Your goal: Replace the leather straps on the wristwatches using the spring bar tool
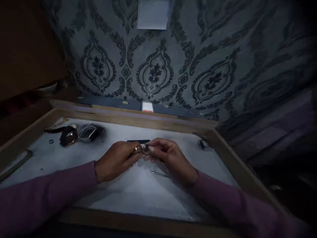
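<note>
Over the middle of the white tray surface, my hands meet at a gold-coloured watch (137,150). My left hand (119,160) closes its fingers around the watch's side. My right hand (170,157) has thumb and forefinger pinched at the watch's right end, on a small dark piece too unclear to name. The fingers hide most of the watch. Just behind the hands lies a flat dark strip (138,141). A thin metal tool, perhaps tweezers (159,174), rests below my right hand.
A wooden rim (148,119) surrounds the tray. At its left lie a black-strapped watch (67,136), a silvery watch (87,133), a small black ring (51,141) and a curved strap (17,165). A dark, blurred watch-like item (204,144) sits far right. Behind stands a patterned wall (155,71).
</note>
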Tool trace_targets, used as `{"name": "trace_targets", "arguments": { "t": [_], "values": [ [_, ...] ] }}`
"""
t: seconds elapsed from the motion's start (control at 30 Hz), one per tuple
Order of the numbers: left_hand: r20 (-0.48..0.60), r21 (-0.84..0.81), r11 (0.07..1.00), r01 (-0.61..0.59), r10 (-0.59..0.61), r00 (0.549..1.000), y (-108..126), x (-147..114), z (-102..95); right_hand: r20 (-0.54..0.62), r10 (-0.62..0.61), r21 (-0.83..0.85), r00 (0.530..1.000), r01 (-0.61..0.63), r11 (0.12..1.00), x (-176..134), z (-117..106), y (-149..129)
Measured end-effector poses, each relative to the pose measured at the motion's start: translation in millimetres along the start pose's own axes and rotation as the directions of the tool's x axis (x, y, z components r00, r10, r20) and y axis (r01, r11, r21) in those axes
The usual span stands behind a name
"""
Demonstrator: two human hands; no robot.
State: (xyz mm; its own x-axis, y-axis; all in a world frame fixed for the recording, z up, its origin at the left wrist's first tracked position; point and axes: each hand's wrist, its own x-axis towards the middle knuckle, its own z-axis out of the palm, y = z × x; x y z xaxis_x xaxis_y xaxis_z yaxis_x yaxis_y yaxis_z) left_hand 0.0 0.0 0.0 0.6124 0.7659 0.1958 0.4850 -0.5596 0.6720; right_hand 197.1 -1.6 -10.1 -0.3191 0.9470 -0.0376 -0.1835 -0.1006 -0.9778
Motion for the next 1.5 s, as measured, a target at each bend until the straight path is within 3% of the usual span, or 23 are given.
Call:
{"name": "trace_targets", "arguments": {
  "t": [1.03,1.5],
  "values": [
    [-0.021,-0.026,1.0,-0.014,0.014,1.0,-1.3,0.2,1.1,-0.001,-0.08,-0.112,0.997,0.08,0.99,-0.6,1.9,0.1],
    [0.012,-0.115,0.992,0.048,-0.047,0.999,-1.7,0.7,5.3,0.072,-0.268,-0.357,0.961,0.276,0.892,-6.0,-0.6,3.5]
  ]
}}
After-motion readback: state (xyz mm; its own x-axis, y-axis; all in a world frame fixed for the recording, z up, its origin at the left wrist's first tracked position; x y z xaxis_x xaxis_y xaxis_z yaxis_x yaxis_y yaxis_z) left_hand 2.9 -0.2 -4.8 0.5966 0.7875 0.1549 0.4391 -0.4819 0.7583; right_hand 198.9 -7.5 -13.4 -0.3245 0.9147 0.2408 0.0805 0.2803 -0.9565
